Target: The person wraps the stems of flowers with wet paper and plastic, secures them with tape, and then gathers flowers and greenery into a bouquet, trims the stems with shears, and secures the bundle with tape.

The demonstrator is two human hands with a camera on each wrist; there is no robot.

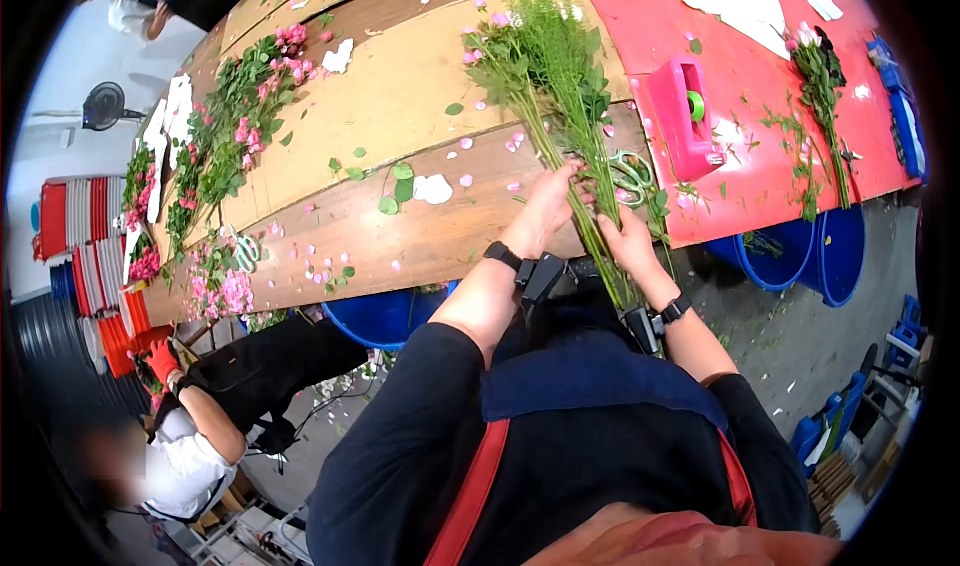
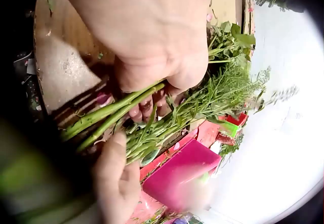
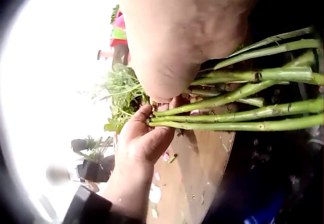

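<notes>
A bunch of long green stems [image 1: 570, 116] with feathery foliage lies over the near edge of the wooden table [image 1: 400, 96], its cut ends toward me. My left hand [image 1: 560, 196] grips the stems from the left; in the left wrist view its fingers [image 2: 147, 105] curl round the stems [image 2: 111, 115]. My right hand [image 1: 622, 234] holds the same bunch just below, close to my body. In the right wrist view it [image 3: 169, 100] closes over the stems [image 3: 243, 115], and the left hand [image 3: 144, 138] touches them from underneath.
Green-handled scissors [image 1: 630, 176] lie right of the bunch. A pink tape dispenser [image 1: 685, 116] and another small bouquet [image 1: 822, 76] sit on the red cover [image 1: 760, 156]. Pink flowers [image 1: 235, 116] line the table's left side. Blue barrels [image 1: 800, 251] stand below; another person [image 1: 190, 446] crouches lower left.
</notes>
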